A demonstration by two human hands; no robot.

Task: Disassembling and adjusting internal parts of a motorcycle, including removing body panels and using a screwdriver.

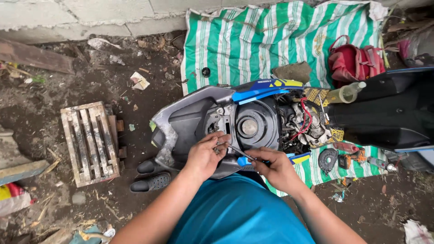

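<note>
Right hand (275, 168) is closed on a screwdriver (242, 153); thin metal shaft runs up-left, tip at a fastener approx. between both hands. Left hand (205, 153), nearer the tip, is pinched on it, fingers curled. Beyond: scooter body (190, 113), grey/black plastic w/ round cap; striped tarp (253, 40) far; wooden crate (90, 142) left.

Surroundings: a green-and-white striped sheet (253, 40) spread on dirt ground beside a block wall (90, 13); a red bag (355, 61) on the sheet's far right; a small wooden pallet (90, 142) at left; a pair of black shoes (151, 176) just beside it; a cordless drill (352, 158) near the sheet's lower edge.
</note>
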